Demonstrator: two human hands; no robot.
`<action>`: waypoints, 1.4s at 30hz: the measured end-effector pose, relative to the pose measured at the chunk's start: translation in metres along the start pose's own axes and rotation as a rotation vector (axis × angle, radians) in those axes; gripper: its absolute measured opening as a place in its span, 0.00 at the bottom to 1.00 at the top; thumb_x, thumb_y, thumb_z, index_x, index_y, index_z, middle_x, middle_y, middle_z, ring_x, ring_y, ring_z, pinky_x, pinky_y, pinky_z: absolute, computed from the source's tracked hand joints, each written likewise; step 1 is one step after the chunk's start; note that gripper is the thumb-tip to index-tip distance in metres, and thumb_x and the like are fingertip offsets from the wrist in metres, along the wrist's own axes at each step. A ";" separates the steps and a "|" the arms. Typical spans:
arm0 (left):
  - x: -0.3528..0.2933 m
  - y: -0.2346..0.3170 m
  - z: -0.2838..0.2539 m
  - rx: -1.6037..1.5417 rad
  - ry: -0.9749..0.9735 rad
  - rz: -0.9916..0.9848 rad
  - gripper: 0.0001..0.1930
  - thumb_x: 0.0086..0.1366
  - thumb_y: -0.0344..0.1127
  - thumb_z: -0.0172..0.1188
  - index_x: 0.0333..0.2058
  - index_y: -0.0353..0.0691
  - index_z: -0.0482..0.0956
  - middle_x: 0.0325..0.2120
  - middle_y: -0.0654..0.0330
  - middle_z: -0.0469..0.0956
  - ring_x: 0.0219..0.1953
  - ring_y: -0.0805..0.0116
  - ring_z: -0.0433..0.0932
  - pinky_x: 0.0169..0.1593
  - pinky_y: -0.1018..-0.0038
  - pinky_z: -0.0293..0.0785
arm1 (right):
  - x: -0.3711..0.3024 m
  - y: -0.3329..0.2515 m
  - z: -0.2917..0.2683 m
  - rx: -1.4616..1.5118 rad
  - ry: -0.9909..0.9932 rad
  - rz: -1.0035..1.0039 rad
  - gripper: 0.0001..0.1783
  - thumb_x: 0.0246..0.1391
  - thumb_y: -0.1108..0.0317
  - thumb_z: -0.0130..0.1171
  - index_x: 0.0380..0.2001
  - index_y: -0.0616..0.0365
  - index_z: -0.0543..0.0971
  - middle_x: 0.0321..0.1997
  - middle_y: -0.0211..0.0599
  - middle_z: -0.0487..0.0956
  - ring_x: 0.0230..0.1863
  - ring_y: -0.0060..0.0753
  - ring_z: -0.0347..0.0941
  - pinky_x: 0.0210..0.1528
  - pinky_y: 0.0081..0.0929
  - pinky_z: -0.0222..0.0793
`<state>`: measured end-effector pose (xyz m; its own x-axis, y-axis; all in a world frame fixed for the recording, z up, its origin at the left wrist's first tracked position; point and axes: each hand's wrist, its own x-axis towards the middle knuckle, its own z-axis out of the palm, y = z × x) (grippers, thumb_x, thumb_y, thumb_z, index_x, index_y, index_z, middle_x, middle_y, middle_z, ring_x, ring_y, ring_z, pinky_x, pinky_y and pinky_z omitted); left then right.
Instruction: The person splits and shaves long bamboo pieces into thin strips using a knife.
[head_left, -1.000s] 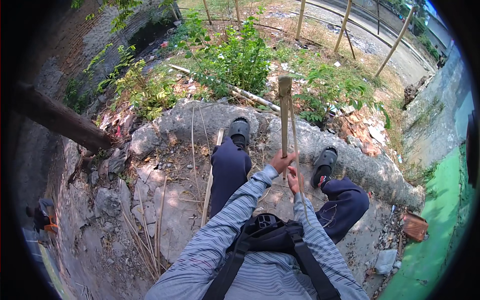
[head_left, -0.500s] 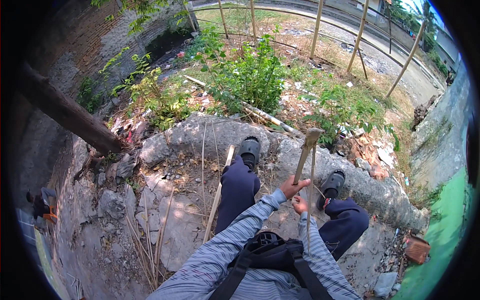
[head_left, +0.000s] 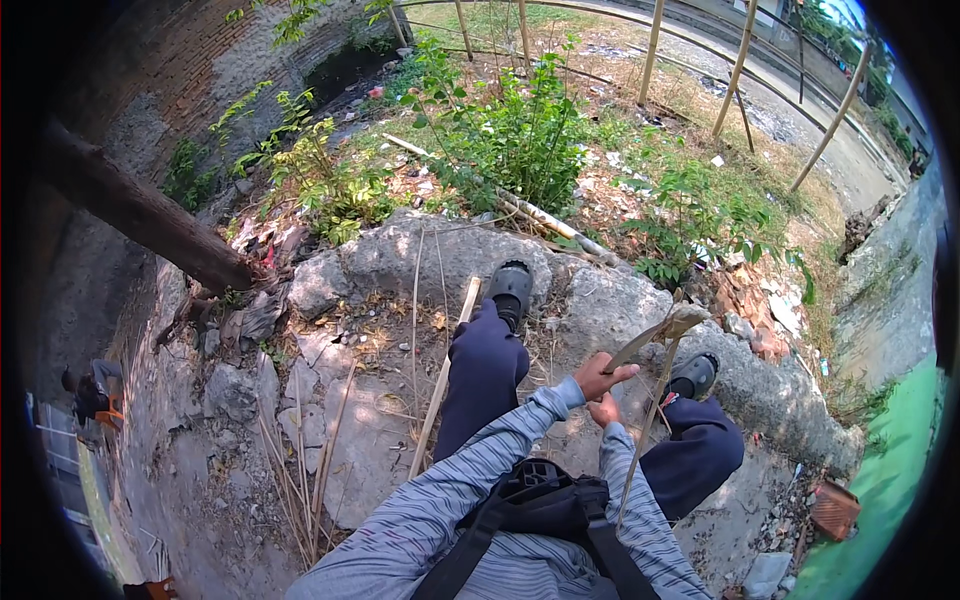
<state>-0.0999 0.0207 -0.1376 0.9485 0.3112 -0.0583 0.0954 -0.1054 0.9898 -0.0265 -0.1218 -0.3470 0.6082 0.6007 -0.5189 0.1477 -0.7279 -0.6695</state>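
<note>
My left hand point(head_left: 599, 379) is closed around a brown, wooden-looking piece point(head_left: 634, 347) that reaches forward and right and widens to a paler, blunt end. Just behind it, my right hand point(head_left: 604, 409) is closed, its fingers partly hidden. What it grips I cannot make out. A thin pale strip point(head_left: 645, 440) hangs from near the piece's far end, passing to the right of my right hand and down over my right sleeve. Both hands are between my knees, above the broken concrete.
A pale split stick point(head_left: 445, 375) lies beside my left leg, with several thin strips point(head_left: 300, 470) farther left. A rough concrete ledge point(head_left: 450, 248) crosses under my feet. Bushes point(head_left: 530, 140), a leaning trunk point(head_left: 150, 220), a green-painted wall point(head_left: 890, 460) and a seated person point(head_left: 92, 395) surround me.
The brown piece has tipped from nearly upright to slanting forward and right, its blunt end now lower. The strip leans the same way. Both hands stay closed and close together.
</note>
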 end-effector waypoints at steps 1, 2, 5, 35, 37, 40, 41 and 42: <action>-0.001 0.000 0.001 0.026 0.037 0.000 0.33 0.64 0.62 0.59 0.14 0.38 0.67 0.10 0.67 0.57 0.17 0.76 0.56 0.22 0.65 0.54 | -0.002 -0.001 0.002 0.025 0.000 0.012 0.35 0.46 0.62 0.63 0.60 0.61 0.71 0.58 0.53 0.76 0.62 0.53 0.70 0.64 0.42 0.64; -0.001 -0.001 0.000 0.028 0.040 -0.005 0.33 0.64 0.62 0.59 0.14 0.38 0.67 0.10 0.67 0.57 0.17 0.76 0.56 0.22 0.65 0.54 | -0.002 -0.002 0.004 0.051 0.000 0.023 0.35 0.48 0.61 0.63 0.60 0.61 0.70 0.59 0.52 0.76 0.62 0.53 0.70 0.63 0.42 0.64; 0.005 0.008 0.002 -0.024 -0.041 0.025 0.32 0.64 0.62 0.59 0.15 0.38 0.67 0.11 0.68 0.57 0.17 0.77 0.57 0.21 0.66 0.54 | 0.009 0.013 0.012 0.181 0.126 -0.091 0.33 0.49 0.56 0.64 0.59 0.52 0.72 0.61 0.55 0.73 0.64 0.56 0.67 0.63 0.45 0.63; -0.001 -0.008 -0.006 -0.015 0.081 0.095 0.34 0.64 0.62 0.58 0.14 0.37 0.65 0.11 0.68 0.55 0.17 0.77 0.54 0.22 0.65 0.53 | 0.026 0.027 0.040 0.073 -0.024 0.079 0.38 0.51 0.64 0.60 0.65 0.62 0.63 0.61 0.52 0.73 0.50 0.47 0.78 0.45 0.38 0.78; 0.004 0.005 0.004 -0.034 -0.023 0.055 0.33 0.64 0.62 0.58 0.15 0.37 0.65 0.11 0.68 0.55 0.18 0.76 0.55 0.22 0.65 0.54 | 0.007 0.026 0.023 0.039 0.055 0.069 0.39 0.51 0.64 0.60 0.66 0.60 0.62 0.62 0.54 0.72 0.54 0.50 0.75 0.51 0.40 0.75; 0.001 0.004 -0.002 -0.049 -0.016 0.042 0.33 0.64 0.62 0.58 0.15 0.37 0.66 0.11 0.68 0.55 0.18 0.76 0.55 0.22 0.65 0.53 | -0.007 -0.001 0.018 0.030 0.063 0.066 0.40 0.50 0.63 0.60 0.67 0.58 0.61 0.63 0.55 0.72 0.61 0.54 0.71 0.61 0.42 0.67; 0.005 0.004 0.003 -0.051 -0.033 0.048 0.33 0.64 0.62 0.58 0.15 0.37 0.66 0.11 0.68 0.55 0.18 0.76 0.55 0.22 0.65 0.53 | -0.011 -0.001 0.012 0.084 0.061 0.121 0.41 0.50 0.63 0.60 0.67 0.57 0.62 0.62 0.56 0.72 0.64 0.55 0.68 0.65 0.43 0.63; 0.004 0.001 0.001 -0.054 -0.007 0.047 0.33 0.64 0.62 0.58 0.16 0.37 0.66 0.11 0.68 0.56 0.18 0.76 0.55 0.22 0.65 0.53 | -0.009 -0.003 0.014 0.080 0.053 0.115 0.41 0.50 0.63 0.60 0.67 0.57 0.62 0.62 0.56 0.72 0.64 0.55 0.68 0.65 0.43 0.63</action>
<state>-0.0956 0.0205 -0.1371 0.9537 0.3004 -0.0126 0.0348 -0.0685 0.9970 -0.0435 -0.1203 -0.3474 0.6583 0.4951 -0.5671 0.0137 -0.7611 -0.6485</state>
